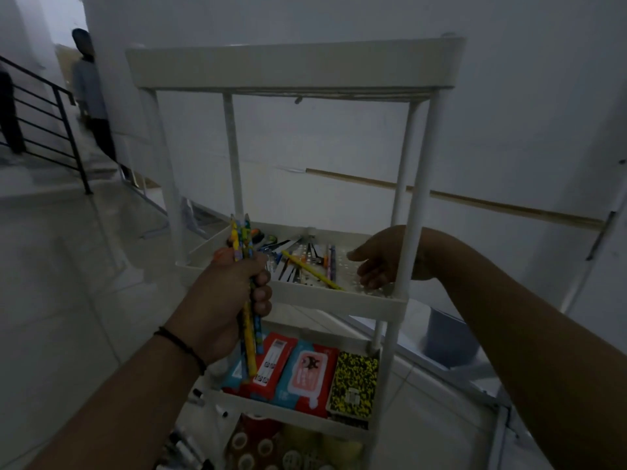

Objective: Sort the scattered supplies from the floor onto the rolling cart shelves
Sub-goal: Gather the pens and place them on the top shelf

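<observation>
Head view: left hand (225,296) grips slim, patterned pencils (245,247).

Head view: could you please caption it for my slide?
Left hand grips a pencil bundle beside the cart; open right hand reaches over its pencil shelf.

The rolling cart (298,67) runs off the bottom edge, so its lowest shelf shows only in part. What lies inside the top tray is hidden by its rim. A cart post covers part of the right hand (383,256). The left hand (224,300) hides the middle of the pencils (242,239). A person (90,93) by the stairs is blurred.
</observation>
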The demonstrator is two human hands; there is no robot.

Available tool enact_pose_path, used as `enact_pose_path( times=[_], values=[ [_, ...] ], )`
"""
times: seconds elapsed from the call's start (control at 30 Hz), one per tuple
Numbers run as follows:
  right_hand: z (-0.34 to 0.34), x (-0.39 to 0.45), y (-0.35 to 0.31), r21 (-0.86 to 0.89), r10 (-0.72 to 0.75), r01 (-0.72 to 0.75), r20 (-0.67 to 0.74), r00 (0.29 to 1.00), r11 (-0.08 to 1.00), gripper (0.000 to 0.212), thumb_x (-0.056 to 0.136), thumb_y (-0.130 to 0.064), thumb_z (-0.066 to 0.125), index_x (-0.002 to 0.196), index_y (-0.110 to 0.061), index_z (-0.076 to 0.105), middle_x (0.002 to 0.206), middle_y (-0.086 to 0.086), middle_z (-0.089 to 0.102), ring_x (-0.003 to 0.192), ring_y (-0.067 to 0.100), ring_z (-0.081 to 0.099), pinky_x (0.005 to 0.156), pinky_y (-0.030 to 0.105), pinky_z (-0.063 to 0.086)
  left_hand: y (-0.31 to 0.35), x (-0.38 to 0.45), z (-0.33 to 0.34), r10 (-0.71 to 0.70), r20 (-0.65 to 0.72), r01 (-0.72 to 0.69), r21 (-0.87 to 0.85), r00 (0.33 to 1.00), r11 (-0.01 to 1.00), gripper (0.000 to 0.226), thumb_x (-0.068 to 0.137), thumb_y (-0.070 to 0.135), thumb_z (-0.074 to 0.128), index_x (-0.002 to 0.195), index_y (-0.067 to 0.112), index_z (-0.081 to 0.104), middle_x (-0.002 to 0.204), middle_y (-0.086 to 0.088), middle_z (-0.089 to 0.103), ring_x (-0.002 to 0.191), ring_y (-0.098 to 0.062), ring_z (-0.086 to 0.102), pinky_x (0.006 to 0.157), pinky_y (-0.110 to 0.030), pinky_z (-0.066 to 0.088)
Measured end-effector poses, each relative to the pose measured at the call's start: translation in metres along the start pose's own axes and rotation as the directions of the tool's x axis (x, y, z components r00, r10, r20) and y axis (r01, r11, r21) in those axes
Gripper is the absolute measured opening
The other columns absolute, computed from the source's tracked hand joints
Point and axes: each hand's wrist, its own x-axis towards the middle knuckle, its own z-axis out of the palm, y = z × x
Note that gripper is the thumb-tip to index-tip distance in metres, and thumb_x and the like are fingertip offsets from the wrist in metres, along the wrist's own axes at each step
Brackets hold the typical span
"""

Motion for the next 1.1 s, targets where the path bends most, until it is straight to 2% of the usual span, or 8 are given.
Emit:
enact_pose_path(
  times=[0.13, 0.23, 0.37, 0.6, 0.8, 0.87, 0.97, 1.1],
  values=[
    [0.009, -0.004, -0.010, -0.269, -0.037, 0.056, 0.075, 0.997, 0.962, 0.037, 0.082, -0.030, 0.070, 0.099, 0.001, 0.058, 0.082, 0.011, 0.063, 0.063, 0.018, 0.059, 0.057, 0.028, 0.052, 0.000, -0.004, 0.006, -0.016, 0.003, 0.016, 0.020, 1.000, 1.000, 0.016, 0.100, 0.014, 0.039, 0.085, 0.011, 0.044, 0.061, -0.002, 0.037, 0.037, -0.008, 0.034, 0.034, -0.018, 0.032],
    [0.018, -0.008, -0.017, -0.435, 0.010, 0.077, 0.194, 0.981, 0.897, 0.030, 0.086, -0.035, 0.063, 0.074, -0.009, 0.059, 0.064, 0.003, 0.057, 0.052, 0.013, 0.051, 0.049, 0.022, 0.044, 0.001, -0.008, 0.007, -0.033, 0.000, 0.033, 0.030, 0.999, 0.999, 0.015, 0.100, 0.014, 0.041, 0.086, 0.012, 0.046, 0.060, -0.001, 0.037, 0.038, -0.008, 0.034, 0.034, -0.018, 0.032],
    [0.023, -0.007, -0.016, -0.555, -0.067, 0.180, 0.218, 0.974, 0.812, 0.028, 0.086, -0.028, 0.064, 0.064, -0.011, 0.062, 0.052, -0.002, 0.058, 0.045, 0.010, 0.050, 0.047, 0.019, 0.044, 0.003, -0.007, 0.006, -0.037, -0.009, 0.037, 0.040, 0.999, 0.999, 0.013, 0.100, 0.014, 0.041, 0.087, 0.009, 0.042, 0.061, -0.002, 0.036, 0.037, -0.007, 0.034, 0.034, -0.017, 0.032],
    [-0.002, -0.009, -0.012, -0.230, -0.151, 0.167, 0.086, 0.985, 0.959, 0.022, 0.090, -0.018, 0.059, 0.074, -0.004, 0.062, 0.055, 0.004, 0.061, 0.042, 0.011, 0.051, 0.043, 0.022, 0.043, 0.003, -0.003, 0.015, -0.074, -0.018, 0.073, -0.024, 0.997, 0.997, 0.014, 0.099, 0.014, 0.043, 0.085, 0.014, 0.045, 0.060, -0.002, 0.037, 0.040, -0.010, 0.034, 0.035, -0.018, 0.033],
    [-0.002, -0.014, -0.008, -0.276, -0.144, 0.157, 0.064, 0.987, 0.948, 0.029, 0.088, -0.025, 0.062, 0.096, 0.004, 0.065, 0.069, 0.007, 0.067, 0.051, 0.014, 0.057, 0.053, 0.026, 0.047, 0.004, -0.004, 0.021, -0.118, -0.002, 0.118, -0.051, 0.993, 0.992, 0.014, 0.096, 0.014, 0.041, 0.082, 0.013, 0.043, 0.059, -0.002, 0.036, 0.042, -0.012, 0.032, 0.034, -0.017, 0.032],
    [-0.003, -0.013, 0.001, -0.303, -0.350, 0.296, -0.145, 0.925, 0.906, 0.026, 0.090, -0.024, 0.060, 0.095, 0.000, 0.066, 0.075, 0.007, 0.068, 0.057, 0.013, 0.058, 0.057, 0.025, 0.048, 0.008, 0.005, 0.021, -0.120, -0.012, 0.120, -0.017, 0.993, 0.993, 0.015, 0.095, 0.012, 0.041, 0.080, 0.013, 0.041, 0.060, -0.003, 0.035, 0.042, -0.013, 0.031, 0.034, -0.017, 0.032],
    [0.001, -0.006, 0.020, -0.498, -0.614, 0.395, -0.426, 0.664, 0.772, 0.022, 0.090, -0.023, 0.057, 0.100, -0.006, 0.067, 0.097, 0.007, 0.067, 0.081, 0.013, 0.059, 0.073, 0.025, 0.045, 0.015, 0.026, 0.033, -0.066, -0.023, 0.067, 0.053, 0.998, 0.996, 0.028, 0.097, 0.009, 0.039, 0.071, 0.015, 0.036, 0.059, -0.004, 0.032, 0.038, -0.012, 0.030, 0.034, -0.017, 0.031],
    [0.012, 0.008, 0.036, -0.501, -0.637, 0.414, -0.446, 0.629, 0.760, 0.025, 0.094, -0.019, 0.052, 0.115, -0.012, 0.063, 0.118, 0.006, 0.061, 0.104, 0.014, 0.056, 0.083, 0.017, 0.037, 0.027, 0.062, 0.071, 0.182, -0.050, -0.173, 0.137, 0.982, 0.975, 0.023, 0.100, 0.015, 0.037, 0.078, 0.016, 0.035, 0.065, -0.004, 0.030, 0.047, -0.014, 0.032, 0.043, -0.021, 0.036]
  ],
)
